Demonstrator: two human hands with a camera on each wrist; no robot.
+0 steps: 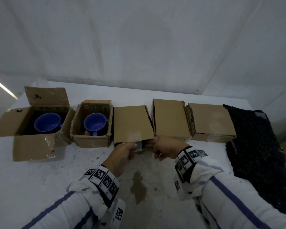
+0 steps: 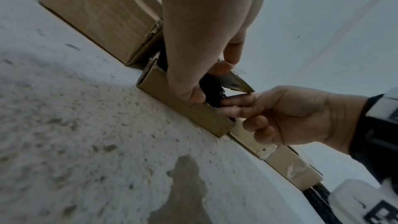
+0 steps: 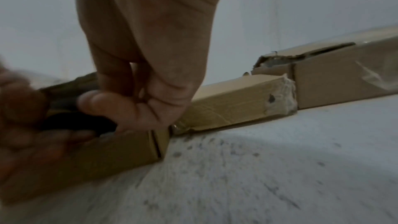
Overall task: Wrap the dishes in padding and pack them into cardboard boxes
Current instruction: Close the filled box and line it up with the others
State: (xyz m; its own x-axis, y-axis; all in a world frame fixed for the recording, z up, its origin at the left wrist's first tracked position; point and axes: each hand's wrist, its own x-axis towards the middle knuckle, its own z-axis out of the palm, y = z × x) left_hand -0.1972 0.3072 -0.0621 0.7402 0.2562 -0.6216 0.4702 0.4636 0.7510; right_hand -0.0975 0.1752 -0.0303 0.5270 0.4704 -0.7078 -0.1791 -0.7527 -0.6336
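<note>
The middle cardboard box [image 1: 132, 123] in the row has its lid almost down. Black padding [image 2: 212, 86] shows in the gap at its front. My left hand [image 1: 134, 147] pinches the lid's taped front flap [image 2: 234, 81], with the thumb on the box's front wall [image 2: 193, 113]. My right hand [image 1: 149, 144] reaches in from the right. Two of its straight fingers [image 2: 232, 101] are tucked into the gap under the flap, against the padding [image 3: 75, 122]. Two blue mugs [image 1: 47, 123] [image 1: 95, 123] stand in open boxes on the left. What the middle box holds is hidden.
Two closed boxes [image 1: 170, 118] [image 1: 210, 119] stand to the right of the middle one. A black padding sheet [image 1: 254, 146] lies at the table's right edge. A brown stain [image 1: 138, 187] marks the white speckled table [image 1: 40, 179] in front of me.
</note>
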